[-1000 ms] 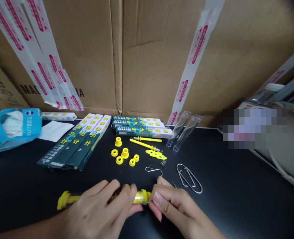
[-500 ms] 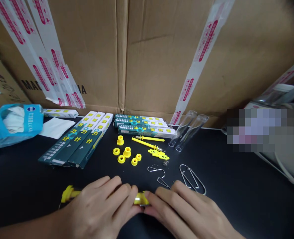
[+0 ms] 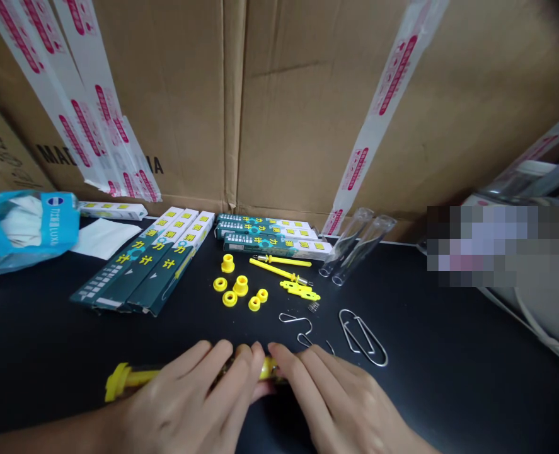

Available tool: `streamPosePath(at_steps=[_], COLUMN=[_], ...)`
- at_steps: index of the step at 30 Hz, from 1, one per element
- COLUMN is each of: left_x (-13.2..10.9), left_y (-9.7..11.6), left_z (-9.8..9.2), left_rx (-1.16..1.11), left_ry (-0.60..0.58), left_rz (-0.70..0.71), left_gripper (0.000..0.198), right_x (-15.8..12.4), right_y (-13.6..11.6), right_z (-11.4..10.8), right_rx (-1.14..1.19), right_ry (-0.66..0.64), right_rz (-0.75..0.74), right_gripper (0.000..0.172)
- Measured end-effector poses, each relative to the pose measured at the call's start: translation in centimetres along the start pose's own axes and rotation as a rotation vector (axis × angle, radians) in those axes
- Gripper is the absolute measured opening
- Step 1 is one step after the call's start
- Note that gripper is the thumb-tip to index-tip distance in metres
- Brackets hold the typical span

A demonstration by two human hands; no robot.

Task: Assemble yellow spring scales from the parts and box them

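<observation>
A tube-shaped spring scale [image 3: 142, 378] with yellow end parts lies crosswise at the near edge of the view. My left hand [image 3: 189, 397] is wrapped around its middle, fingers closed. At its right end, my right hand [image 3: 340, 397] has its fingertips on the yellow end piece; its thumb is hidden. Beyond the hands are several yellow caps and rings [image 3: 241, 285], two yellow rods [image 3: 279, 270], yellow flat plates [image 3: 300, 291] and a small coil spring [image 3: 314, 307]. Bent wire hooks [image 3: 363, 337] lie just past my right hand.
Dark green and white boxes [image 3: 142, 265] lie at the left, with more boxes [image 3: 274, 243] at the back. Two clear tubes [image 3: 364, 249] rest right of these. A blue tissue pack [image 3: 62, 221] sits far left. A large cardboard box [image 3: 298, 126] walls off the black table's back.
My right hand's fingers have shifted and loosened slightly at the scale's right end. The scale's left end has moved a little left and down. The view has shifted slightly.
</observation>
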State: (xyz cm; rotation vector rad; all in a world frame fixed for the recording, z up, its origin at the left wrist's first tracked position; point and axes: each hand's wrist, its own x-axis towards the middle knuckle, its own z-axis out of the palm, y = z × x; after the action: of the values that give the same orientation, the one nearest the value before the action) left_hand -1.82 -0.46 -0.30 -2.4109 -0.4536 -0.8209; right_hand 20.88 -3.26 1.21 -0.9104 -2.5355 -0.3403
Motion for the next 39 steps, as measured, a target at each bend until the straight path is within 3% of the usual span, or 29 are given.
streamPosePath(at_steps=[6,11,25,30,34,37,39], left_x=[1.4,3.0,2.0,1.2,1.1,0.9,0.7], left_y=[0.4,-0.2,0.5,0.9,0.6,0.2,0.1], left_z=[-0.2,-1.4,-0.5,-0.4,-0.5,-0.4,-0.1], left_rx=[0.028,0.052,0.117,0.127,0.075,0.022,-0.024], left_ry=[0.031,-0.041,0.026,0.036,-0.055,-0.058,-0.059], left_rz=[-0.015,0.054,-0.025,-0.069,-0.08,-0.085,-0.119], left_gripper=[0.03,0.035,0.019,0.018,0.021,0.024,0.026], right_x=[-0.8,-1.3,-1.2,-0.7,-0.6,-0.7,-0.6], right_y=[0.0,0.1,-0.3,0.6,1.0,1.1,1.1], right_z=[0.9,1.8,2.6,1.9,1.8,1.8,1.8], right_rx=[0.125,0.209,0.501,0.568,0.649,0.67,0.612], right_ry=[0.003,0.031,0.015,-0.027,-0.015,-0.053,-0.092], right_rz=[0.076,0.151,0.444,0.411,0.35,0.326,0.301], right_gripper=[0.034,0.032,0.037,0.036,0.033,0.028,0.039])
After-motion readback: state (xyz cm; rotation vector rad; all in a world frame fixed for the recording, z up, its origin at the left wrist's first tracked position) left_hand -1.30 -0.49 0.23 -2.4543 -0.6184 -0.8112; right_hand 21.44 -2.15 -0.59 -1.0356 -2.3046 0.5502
